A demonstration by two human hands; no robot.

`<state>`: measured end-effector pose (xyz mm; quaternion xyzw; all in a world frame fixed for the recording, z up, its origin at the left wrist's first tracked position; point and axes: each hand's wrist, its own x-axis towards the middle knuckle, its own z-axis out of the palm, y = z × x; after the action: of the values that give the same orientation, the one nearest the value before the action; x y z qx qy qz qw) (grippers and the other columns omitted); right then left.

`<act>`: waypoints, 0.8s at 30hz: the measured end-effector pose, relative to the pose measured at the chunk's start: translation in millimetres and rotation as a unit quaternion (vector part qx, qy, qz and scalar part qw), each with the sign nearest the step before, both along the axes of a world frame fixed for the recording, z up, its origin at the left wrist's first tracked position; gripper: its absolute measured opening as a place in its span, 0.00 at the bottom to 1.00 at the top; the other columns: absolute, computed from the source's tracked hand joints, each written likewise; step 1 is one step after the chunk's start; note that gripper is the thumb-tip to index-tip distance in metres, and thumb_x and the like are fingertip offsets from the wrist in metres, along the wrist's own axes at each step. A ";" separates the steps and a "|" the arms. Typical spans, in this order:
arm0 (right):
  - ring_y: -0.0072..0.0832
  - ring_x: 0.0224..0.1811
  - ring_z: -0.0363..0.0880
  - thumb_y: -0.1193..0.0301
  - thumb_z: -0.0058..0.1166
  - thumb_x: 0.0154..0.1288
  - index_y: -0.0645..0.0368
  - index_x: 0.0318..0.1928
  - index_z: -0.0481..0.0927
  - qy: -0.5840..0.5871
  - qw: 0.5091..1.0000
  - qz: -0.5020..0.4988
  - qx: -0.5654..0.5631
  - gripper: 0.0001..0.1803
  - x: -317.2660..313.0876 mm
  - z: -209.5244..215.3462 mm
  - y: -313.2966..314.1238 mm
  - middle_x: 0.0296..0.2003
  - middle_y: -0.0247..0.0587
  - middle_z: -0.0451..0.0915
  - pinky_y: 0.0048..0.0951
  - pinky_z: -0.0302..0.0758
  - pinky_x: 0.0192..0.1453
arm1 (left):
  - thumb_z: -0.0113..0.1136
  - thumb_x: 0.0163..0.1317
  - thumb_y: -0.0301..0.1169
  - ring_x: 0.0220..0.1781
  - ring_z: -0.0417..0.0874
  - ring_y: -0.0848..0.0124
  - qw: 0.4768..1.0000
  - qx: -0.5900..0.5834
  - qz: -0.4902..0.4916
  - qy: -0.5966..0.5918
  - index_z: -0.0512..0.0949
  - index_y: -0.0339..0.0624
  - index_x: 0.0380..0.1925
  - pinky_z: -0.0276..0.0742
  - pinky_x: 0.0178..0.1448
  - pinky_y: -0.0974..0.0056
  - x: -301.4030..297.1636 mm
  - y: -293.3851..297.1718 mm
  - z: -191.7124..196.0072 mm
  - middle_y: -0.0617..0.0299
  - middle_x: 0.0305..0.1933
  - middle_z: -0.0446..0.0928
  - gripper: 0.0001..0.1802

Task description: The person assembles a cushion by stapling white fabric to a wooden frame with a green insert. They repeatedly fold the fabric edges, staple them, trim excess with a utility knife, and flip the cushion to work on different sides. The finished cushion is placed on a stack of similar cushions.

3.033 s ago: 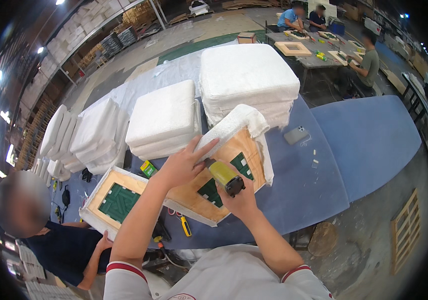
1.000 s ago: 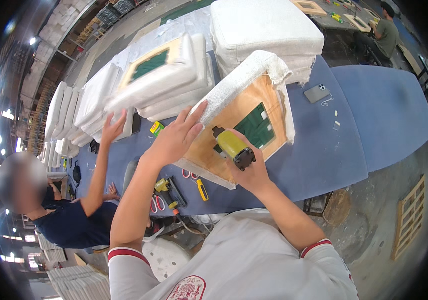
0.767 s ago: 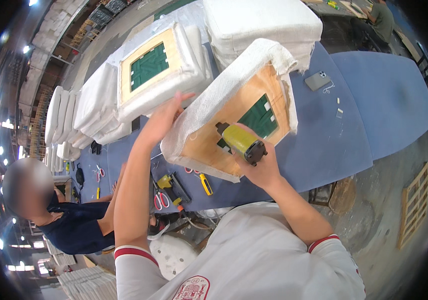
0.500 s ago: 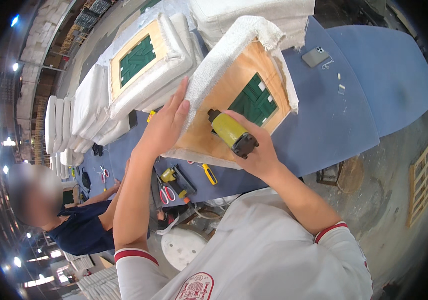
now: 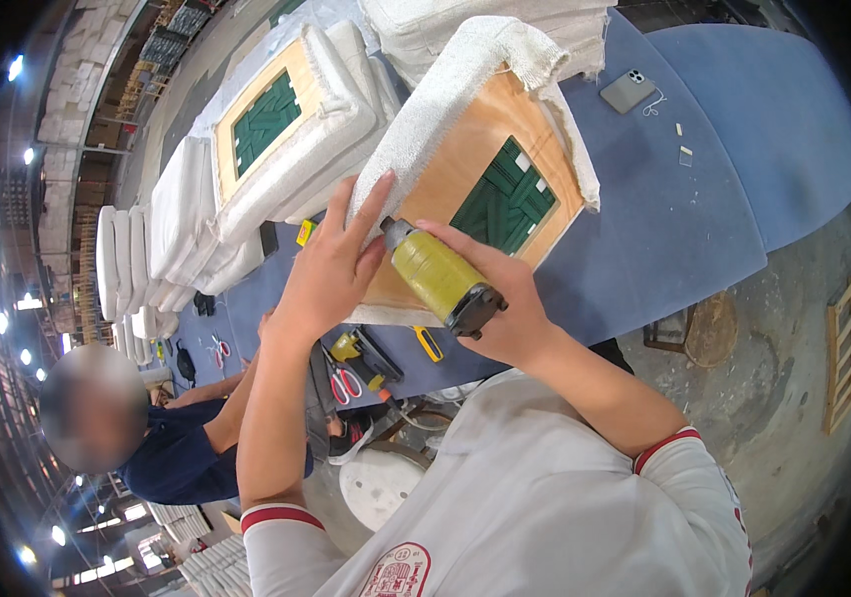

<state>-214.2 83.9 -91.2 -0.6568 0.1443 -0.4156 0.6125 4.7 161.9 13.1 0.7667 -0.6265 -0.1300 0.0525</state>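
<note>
R hand (image 5: 507,300) grips a yellow-green pwr tool (image 5: 433,269), nose by the white cloth (image 5: 424,119); L hand (image 5: 328,267) lies spread on that cloth, not clenched. Wood panel (image 5: 440,189) by front edge of table (image 5: 664,209) looks part-done: cloth laps 2+ sides, far corner bunched, fastening unclear.

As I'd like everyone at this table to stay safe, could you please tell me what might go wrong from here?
The right hand grips the yellow-green tool with its nose close to the left hand on the white fabric, so a slip might hurt the fingers.
The red-handled scissors and the second yellow-and-black tool lie near the near edge of the blue table, where a forearm could knock them off.
</note>
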 end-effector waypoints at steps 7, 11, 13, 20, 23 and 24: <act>0.51 0.70 0.90 0.81 0.78 0.59 0.54 0.83 0.77 0.025 1.000 0.011 0.002 0.49 -0.3 -3.5 7.1 0.70 0.54 0.88 0.39 0.84 0.74 | 0.61 0.78 0.19 0.81 0.77 0.29 1.000 -0.003 0.003 -0.004 0.59 0.67 0.94 0.79 0.81 0.40 -1.3 1.2 0.2 0.36 0.91 0.61 0.49; 0.52 0.69 0.90 0.81 0.77 0.59 0.52 0.83 0.77 0.025 1.000 0.003 -0.013 0.49 3.8 -2.8 7.5 0.69 0.54 0.89 0.40 0.85 0.73 | 0.61 0.76 0.18 0.80 0.77 0.29 0.999 -0.023 -0.018 -0.015 0.58 0.69 0.94 0.80 0.80 0.39 -1.0 1.8 -1.0 0.36 0.91 0.61 0.51; 0.53 0.69 0.90 0.82 0.77 0.59 0.52 0.83 0.77 0.025 1.000 0.011 -0.003 0.49 3.9 0.2 8.8 0.68 0.55 0.89 0.40 0.86 0.72 | 0.62 0.74 0.17 0.81 0.77 0.29 0.999 -0.026 -0.017 -0.018 0.58 0.70 0.94 0.80 0.80 0.39 0.2 3.3 -2.3 0.37 0.91 0.61 0.53; 0.55 0.64 0.91 0.82 0.75 0.59 0.50 0.83 0.77 0.042 0.998 0.039 -0.008 0.49 4.2 3.4 17.0 0.65 0.57 0.90 0.41 0.87 0.67 | 0.64 0.66 0.13 0.82 0.76 0.28 1.000 -0.010 -0.002 -0.005 0.58 0.71 0.94 0.80 0.81 0.38 -4.1 2.0 1.7 0.36 0.91 0.61 0.59; 0.54 0.63 0.92 0.83 0.73 0.60 0.50 0.83 0.77 0.045 0.998 0.038 -0.005 0.48 4.5 1.9 20.6 0.64 0.57 0.91 0.40 0.87 0.66 | 0.67 0.66 0.16 0.84 0.74 0.29 0.999 -0.025 -0.021 -0.005 0.59 0.67 0.94 0.76 0.84 0.39 -3.3 3.7 2.1 0.36 0.92 0.61 0.58; 0.54 0.63 0.92 0.83 0.73 0.61 0.51 0.83 0.78 0.049 0.998 0.038 0.002 0.48 4.1 1.4 22.2 0.64 0.57 0.91 0.40 0.87 0.66 | 0.67 0.69 0.21 0.85 0.74 0.31 0.999 -0.032 -0.037 -0.002 0.60 0.65 0.94 0.74 0.86 0.40 -1.4 4.2 3.9 0.38 0.92 0.62 0.55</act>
<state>-210.0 106.2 -89.8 -0.6803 0.1500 -0.3592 0.6210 3.3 166.1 17.0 0.7411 -0.6586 -0.1097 0.0709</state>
